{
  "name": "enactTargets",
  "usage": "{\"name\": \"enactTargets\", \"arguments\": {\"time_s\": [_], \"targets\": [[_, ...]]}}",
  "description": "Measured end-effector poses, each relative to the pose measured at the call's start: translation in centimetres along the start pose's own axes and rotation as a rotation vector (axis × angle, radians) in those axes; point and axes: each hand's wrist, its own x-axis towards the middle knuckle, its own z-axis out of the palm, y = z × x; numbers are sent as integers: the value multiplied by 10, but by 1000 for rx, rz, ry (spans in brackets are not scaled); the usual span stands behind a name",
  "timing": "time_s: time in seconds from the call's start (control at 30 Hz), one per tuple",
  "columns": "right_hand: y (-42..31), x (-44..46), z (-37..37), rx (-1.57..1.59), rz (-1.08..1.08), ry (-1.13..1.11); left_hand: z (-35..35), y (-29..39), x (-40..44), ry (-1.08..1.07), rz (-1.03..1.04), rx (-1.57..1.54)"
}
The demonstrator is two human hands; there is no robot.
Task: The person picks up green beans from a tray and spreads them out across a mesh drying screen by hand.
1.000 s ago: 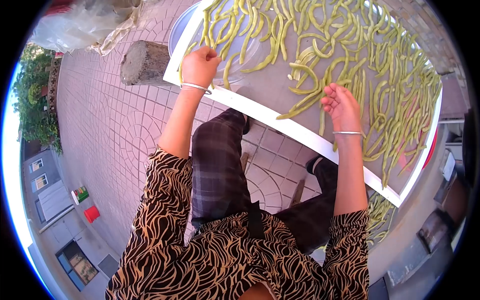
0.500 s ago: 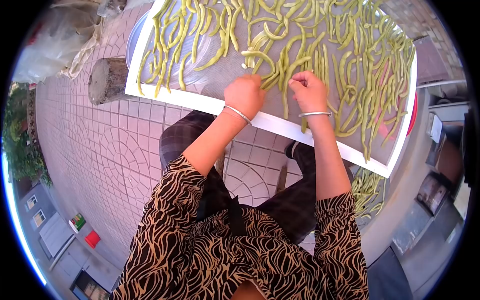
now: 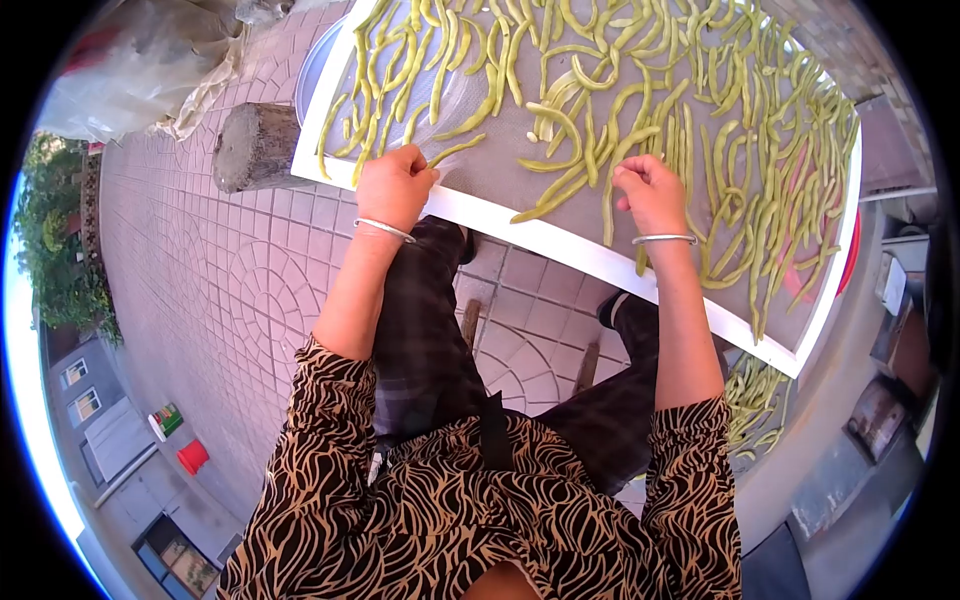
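Green bean pods lie spread over the mesh of a white-framed drying screen. My left hand is closed at the screen's near left edge, and a single green bean sticks out from its fingertips toward the upper right. Over the middle of the mesh, my right hand is curled with thumb and forefinger close together. Whatever may be in that pinch is hidden. Several beans lie right beside it, among them one long bean to its left. Each wrist wears a silver bangle.
A cut log stands by the screen's left corner, with plastic sheeting beyond. More beans lie below the right corner. A red bucket stands on the paved floor at far left.
My left hand has moved left, away from the middle beans, and a bean now shows at its fingertips. My right hand stays over much the same part of the mesh. The view has shifted slightly.
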Motion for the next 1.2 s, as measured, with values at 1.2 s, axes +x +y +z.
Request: {"name": "enactTargets", "arguments": {"time_s": [1.2], "targets": [[-7,-2,-1,82,29,-53,30,23,64,225,-29,242]]}}
